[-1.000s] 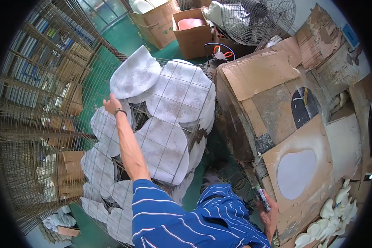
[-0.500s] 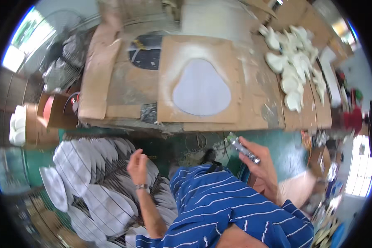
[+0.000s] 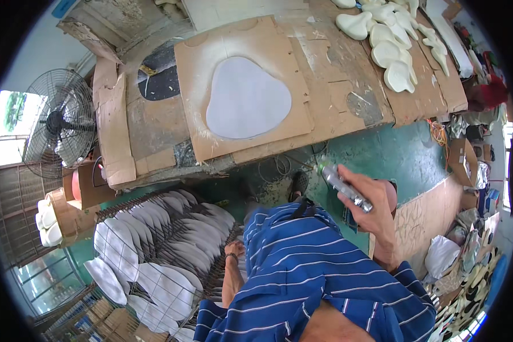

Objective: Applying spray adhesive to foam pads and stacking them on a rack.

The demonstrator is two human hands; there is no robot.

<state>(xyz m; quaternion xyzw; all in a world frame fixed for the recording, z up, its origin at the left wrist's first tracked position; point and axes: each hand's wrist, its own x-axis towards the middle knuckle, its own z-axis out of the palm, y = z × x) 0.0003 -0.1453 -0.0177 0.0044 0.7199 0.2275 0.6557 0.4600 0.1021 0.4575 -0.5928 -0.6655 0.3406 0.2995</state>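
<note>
My right hand is closed around a silver, tube-shaped hand tool with a green end, held in the air in front of the table's near edge. Low beside my hip is my left hand, its fingers curled at the edge of a wire rack. What those fingers hold, if anything, is hidden. Many thin white rounded pads stand in rows in the rack. On the table, a larger white rounded triangular sheet lies flat on a cardboard square with whitish residue around it.
Cream moulded pieces are piled at the table's far right. A large fan stands left of the table, above an open cardboard box. Bags and boxes crowd the floor on the right. A cable hangs under the table edge.
My left hand has dropped from above the rack to its edge beside my body. The right hand keeps the tool and has shifted slightly right. The view has turned.
</note>
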